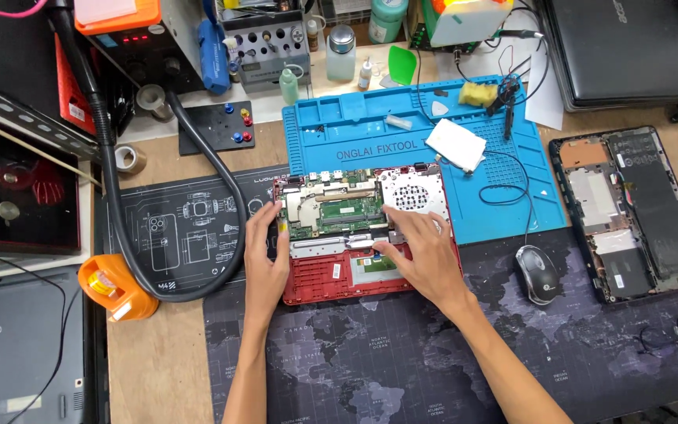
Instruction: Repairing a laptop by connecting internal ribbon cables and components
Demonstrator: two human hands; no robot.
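An opened red laptop base (pixel 315 284) lies in the middle of the desk with its green circuit board (pixel 339 212) and silver heat plate exposed. My left hand (pixel 264 255) rests on the laptop's left edge, fingers curled over the board's left side, and holds nothing that I can make out. My right hand (pixel 421 251) lies flat over the right part of the base, fingertips pressing down near the silver bar and the touchpad area (pixel 370 268). A round speaker grille (pixel 412 195) shows just above my right hand.
A blue repair mat (pixel 504 204) sits behind the laptop with a white pad (pixel 455 144) and a cable on it. A mouse (pixel 537 275) and a second opened laptop shell (pixel 629 212) lie to the right. A black hose (pixel 221 173) and orange container (pixel 115 289) stand left.
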